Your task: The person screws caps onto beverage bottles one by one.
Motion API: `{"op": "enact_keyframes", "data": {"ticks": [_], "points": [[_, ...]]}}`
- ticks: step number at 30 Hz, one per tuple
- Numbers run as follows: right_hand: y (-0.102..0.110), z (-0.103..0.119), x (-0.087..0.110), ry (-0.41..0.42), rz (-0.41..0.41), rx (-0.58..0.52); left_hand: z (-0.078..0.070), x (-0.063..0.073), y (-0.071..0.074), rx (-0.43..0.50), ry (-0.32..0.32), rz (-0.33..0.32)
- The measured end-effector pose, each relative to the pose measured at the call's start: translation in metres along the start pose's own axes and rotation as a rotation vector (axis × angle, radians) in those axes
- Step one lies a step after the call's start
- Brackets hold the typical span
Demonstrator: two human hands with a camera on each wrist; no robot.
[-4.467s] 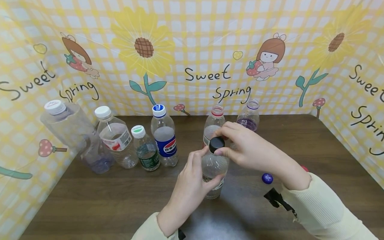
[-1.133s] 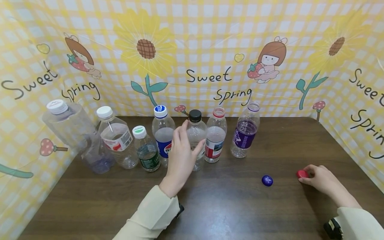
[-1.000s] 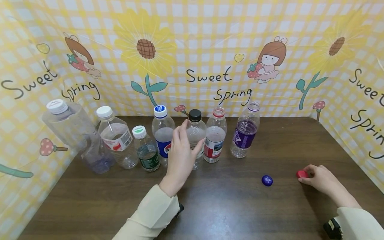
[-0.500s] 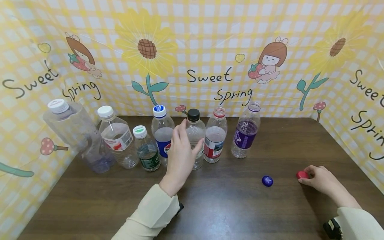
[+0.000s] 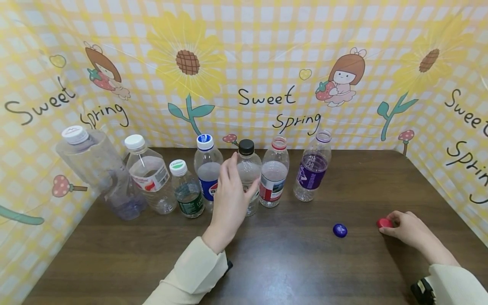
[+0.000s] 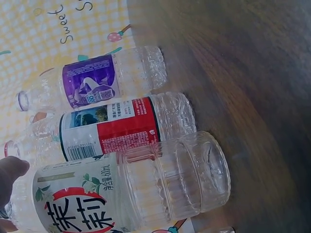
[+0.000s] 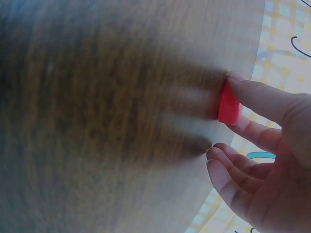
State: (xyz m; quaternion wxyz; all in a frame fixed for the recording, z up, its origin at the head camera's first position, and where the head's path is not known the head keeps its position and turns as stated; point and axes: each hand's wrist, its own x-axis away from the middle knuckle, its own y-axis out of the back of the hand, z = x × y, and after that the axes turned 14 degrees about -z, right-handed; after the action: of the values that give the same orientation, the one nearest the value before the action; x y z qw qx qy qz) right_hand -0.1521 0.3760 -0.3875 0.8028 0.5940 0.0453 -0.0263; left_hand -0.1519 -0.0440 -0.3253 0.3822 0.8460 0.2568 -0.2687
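Note:
In the head view my left hand (image 5: pixel 228 201) grips a clear bottle with its thumb on one side and fingers on the other. This bottle (image 5: pixel 249 167) stands upright under a black cap (image 5: pixel 246 147); the left wrist view shows its pale green label (image 6: pixel 73 199). Over at the right, my right hand (image 5: pixel 409 231) pinches a red bottle cap (image 5: pixel 384 223) at the tabletop, thumb and forefinger on its sides in the right wrist view. A dark blue cap (image 5: pixel 340 230) lies left of that hand. Two uncapped bottles stand nearby, one red-labelled (image 5: pixel 272 186), one purple-labelled (image 5: pixel 311 171).
Left of the held bottle runs a row of capped bottles: a Pepsi bottle (image 5: pixel 208 169), a small green-labelled one (image 5: pixel 187 192), a wider white-capped one (image 5: pixel 150 178) and a large clear one (image 5: pixel 91 161). A yellow checked cloth (image 5: pixel 259 46) walls in the brown table (image 5: pixel 289 262).
Since the oldest frame, the black-capped bottle has moved back and left into the row in my left hand. My right hand has left its cap for the red cap; both hands have since stayed nearly still.

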Motion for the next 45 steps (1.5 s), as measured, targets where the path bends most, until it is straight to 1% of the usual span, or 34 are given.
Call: {"op": "enact_keyframes", "data": {"ticks": [4, 12, 14, 18, 20, 22, 26, 30, 33, 35, 37, 41, 45], "points": [[0.001, 0.001, 0.000, -0.005, 0.005, -0.001, -0.001, 0.002, 0.002, -0.005, -0.022, -0.010], [0.001, 0.000, 0.000, 0.001, -0.002, -0.008, -0.006, 0.006, 0.007, -0.005, 0.006, -0.009], [0.001, -0.001, 0.000, 0.002, -0.003, -0.008, -0.007, 0.006, 0.007, -0.008, -0.002, -0.016], [0.002, -0.001, 0.001, -0.009, 0.005, -0.008, -0.008, 0.007, 0.008, -0.015, -0.040, -0.045], [0.003, -0.001, 0.002, -0.025, 0.019, -0.011, -0.009, 0.008, 0.008, -0.022, -0.072, -0.072], [0.004, -0.001, 0.002, -0.042, 0.037, -0.014, -0.010, 0.009, 0.008, -0.028, -0.118, -0.109], [0.010, 0.001, 0.003, -0.074, 0.055, -0.017, -0.013, 0.010, 0.008, -0.011, -0.251, -0.206], [0.018, 0.003, 0.004, -0.097, 0.045, -0.011, -0.019, 0.009, 0.007, 0.022, -0.390, -0.286], [0.025, 0.007, 0.003, -0.109, 0.028, -0.015, -0.025, 0.008, 0.007, 0.056, -0.453, -0.316], [0.030, 0.010, 0.002, -0.116, 0.011, -0.023, -0.031, 0.006, 0.007, 0.090, -0.457, -0.305], [0.035, 0.014, 0.001, -0.115, -0.010, -0.030, -0.038, 0.004, 0.006, 0.106, -0.439, -0.276], [0.041, 0.025, -0.001, -0.096, -0.053, -0.036, -0.049, 0.000, 0.001, 0.066, -0.392, -0.220], [0.044, 0.039, -0.001, -0.067, -0.079, -0.045, -0.057, -0.007, -0.006, 0.023, -0.344, -0.171]]}}
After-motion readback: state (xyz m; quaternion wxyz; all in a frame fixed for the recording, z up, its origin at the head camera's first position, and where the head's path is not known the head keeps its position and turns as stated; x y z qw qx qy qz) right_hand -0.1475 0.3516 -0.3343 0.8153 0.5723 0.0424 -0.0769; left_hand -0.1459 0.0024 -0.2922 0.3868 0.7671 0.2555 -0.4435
